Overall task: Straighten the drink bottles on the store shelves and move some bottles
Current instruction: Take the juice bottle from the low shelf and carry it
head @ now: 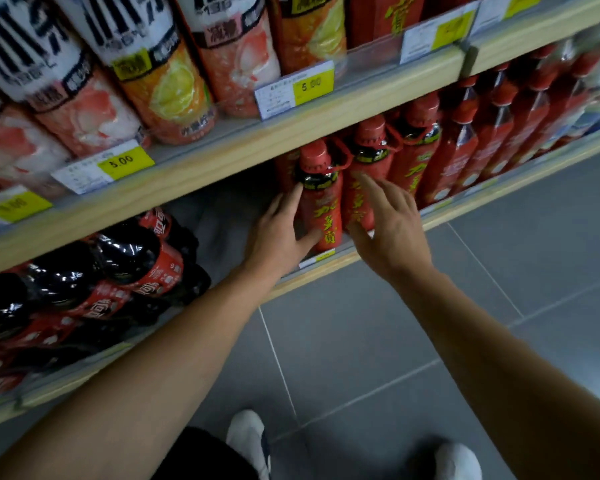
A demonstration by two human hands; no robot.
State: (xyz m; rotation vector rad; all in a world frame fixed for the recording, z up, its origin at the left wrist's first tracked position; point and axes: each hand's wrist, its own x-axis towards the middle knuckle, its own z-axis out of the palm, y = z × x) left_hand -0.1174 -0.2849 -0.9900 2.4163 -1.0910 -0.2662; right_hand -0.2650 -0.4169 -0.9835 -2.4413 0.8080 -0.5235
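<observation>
Two hands are at the front red bottle (pixel 321 206), which stands at the left end of its row on the lower shelf (pixel 329 268), right at the edge. Your left hand (pixel 278 233) lies along its left side, fingers straight and thumb touching low on the label; it is not wrapped round yet. Your right hand (pixel 388 230) has spread, loose fingers and reaches toward the next red bottle (pixel 361 192); I cannot tell if it touches. That hand holds nothing.

Full bottles like these are probably heavy, with firm sides, and the shiny wrap may be slippery. Take hold round the middle of the label (not the thin neck or the cap), and slide it instead of lifting if you can.

More red bottles (pixel 465 150) run off to the right, packed close, so a bump could tip one. Left of your bottle is a bare gap, then dark cola bottles (pixel 125 265). Above, the upper shelf (pixel 291 133) holds juice bottles (pixel 167 88) and yellow price tags (pixel 125 162). Below is a grey tile floor (pixel 378 358) and your white shoes (pixel 246 434).
</observation>
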